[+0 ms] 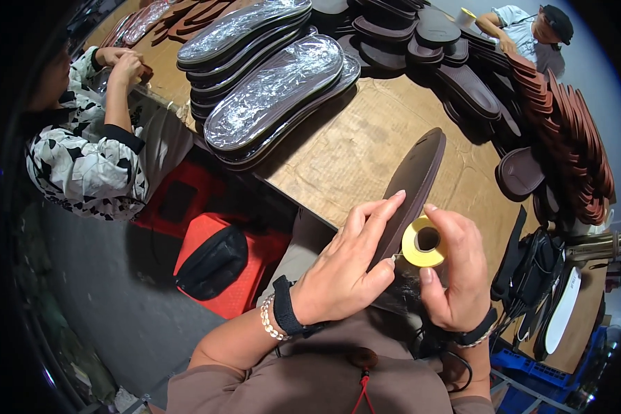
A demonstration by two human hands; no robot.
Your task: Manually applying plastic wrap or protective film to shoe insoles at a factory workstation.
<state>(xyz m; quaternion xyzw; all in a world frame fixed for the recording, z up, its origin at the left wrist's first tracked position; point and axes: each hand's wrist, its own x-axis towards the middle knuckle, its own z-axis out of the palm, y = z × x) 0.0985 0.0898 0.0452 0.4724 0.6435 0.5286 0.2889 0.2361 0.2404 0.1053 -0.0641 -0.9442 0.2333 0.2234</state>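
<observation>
Brown footbed over the tabletop's near edge seems light, semi-stiff, best rim-held — left hand touches it, closure unclear; right hand pinches yellow tape roll.

Grey floor; pale wall; cardboard-covered table, red stool beside.

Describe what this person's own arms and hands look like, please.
The fingers are ungloved and the forearms bare. On the left wrist: a black strap and a clear beaded bracelet. On the right: another black strap and a light bracelet. A thin black cord loops beside the right forearm.
</observation>
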